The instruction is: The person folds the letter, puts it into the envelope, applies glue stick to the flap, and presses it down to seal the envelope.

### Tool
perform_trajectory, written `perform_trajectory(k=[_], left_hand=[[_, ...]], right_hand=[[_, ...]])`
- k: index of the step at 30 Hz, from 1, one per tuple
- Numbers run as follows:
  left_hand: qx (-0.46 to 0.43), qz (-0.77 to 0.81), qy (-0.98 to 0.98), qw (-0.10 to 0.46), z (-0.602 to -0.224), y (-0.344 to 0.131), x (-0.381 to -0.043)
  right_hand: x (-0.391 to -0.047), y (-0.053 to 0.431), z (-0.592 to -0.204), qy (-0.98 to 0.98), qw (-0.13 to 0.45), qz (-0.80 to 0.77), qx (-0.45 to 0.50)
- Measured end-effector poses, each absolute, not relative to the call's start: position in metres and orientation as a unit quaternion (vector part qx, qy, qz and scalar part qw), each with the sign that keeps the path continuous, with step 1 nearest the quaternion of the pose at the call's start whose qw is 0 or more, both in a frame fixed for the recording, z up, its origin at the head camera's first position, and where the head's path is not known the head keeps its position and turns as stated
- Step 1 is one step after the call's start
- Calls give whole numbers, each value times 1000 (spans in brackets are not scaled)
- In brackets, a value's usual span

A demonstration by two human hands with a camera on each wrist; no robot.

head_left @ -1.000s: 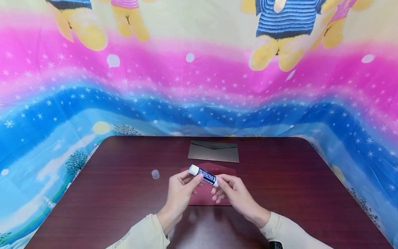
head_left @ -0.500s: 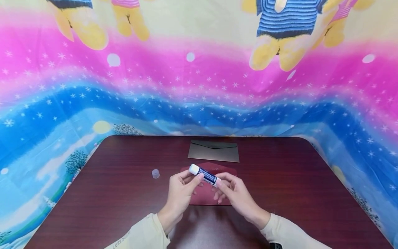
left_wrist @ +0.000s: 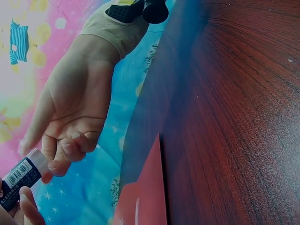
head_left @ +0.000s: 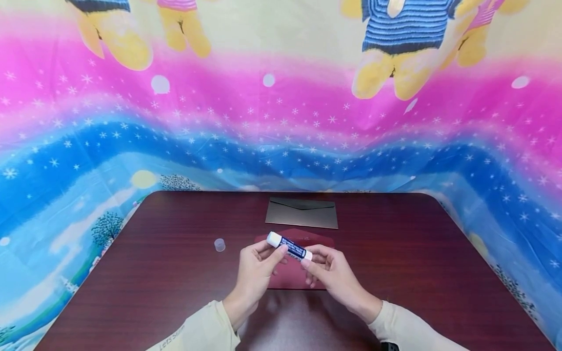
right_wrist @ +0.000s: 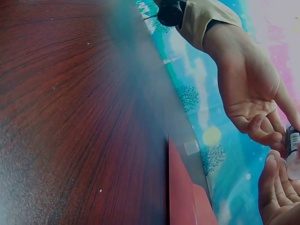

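Note:
In the head view, a glue stick (head_left: pixel 291 247) with a dark blue label and white ends is held tilted above the table. My left hand (head_left: pixel 251 274) grips its middle between thumb and fingers. At its lower right end, my right hand (head_left: pixel 339 274) pinches the white base. The left wrist view shows the right fingers around the base of the glue stick (left_wrist: pixel 21 178). Beneath both hands lies a red envelope (head_left: pixel 290 280), its middle partly hidden. A small clear cap (head_left: pixel 219 245) stands on the table left of the left hand.
A grey-brown envelope (head_left: pixel 301 217) lies farther back on the dark red-brown table (head_left: pixel 395 229). Behind the table hangs a colourful printed cloth (head_left: pixel 281 107), which also runs along both sides.
The right thumb and fingers have shifted around the glue stick's base, so more of its white end shows. The left hand and the glue stick have stayed almost in place.

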State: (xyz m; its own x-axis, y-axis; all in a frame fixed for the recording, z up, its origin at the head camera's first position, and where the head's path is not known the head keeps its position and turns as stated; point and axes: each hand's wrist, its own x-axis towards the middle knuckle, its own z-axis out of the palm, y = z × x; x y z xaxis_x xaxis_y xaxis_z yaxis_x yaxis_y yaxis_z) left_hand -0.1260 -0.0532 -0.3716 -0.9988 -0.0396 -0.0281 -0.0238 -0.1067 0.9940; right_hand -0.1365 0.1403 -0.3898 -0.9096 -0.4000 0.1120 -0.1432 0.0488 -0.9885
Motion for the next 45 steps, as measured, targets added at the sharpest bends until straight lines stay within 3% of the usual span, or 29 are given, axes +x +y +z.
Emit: perform_trajectory(k=[5, 11, 27, 39, 45], left_hand=[[25, -743, -669, 2, -371, -53, -125], [23, -741, -671, -3, -370, -52, -123], [-2, -738, -674, -20, -377, -48, -122], [-37, -698, -715, -15, -382, -66, -132], [-59, -619, -783, 22, -390, -87, -146]], right_hand=[[-137, 141, -391, 716, 99, -659, -207], [-136, 142, -392, 687, 161, -679, -202], [-139, 143, -387, 580, 252, -762, -137], [-145, 153, -385, 595, 234, -764, -83], [-150, 155, -384, 596, 233, -767, -46]])
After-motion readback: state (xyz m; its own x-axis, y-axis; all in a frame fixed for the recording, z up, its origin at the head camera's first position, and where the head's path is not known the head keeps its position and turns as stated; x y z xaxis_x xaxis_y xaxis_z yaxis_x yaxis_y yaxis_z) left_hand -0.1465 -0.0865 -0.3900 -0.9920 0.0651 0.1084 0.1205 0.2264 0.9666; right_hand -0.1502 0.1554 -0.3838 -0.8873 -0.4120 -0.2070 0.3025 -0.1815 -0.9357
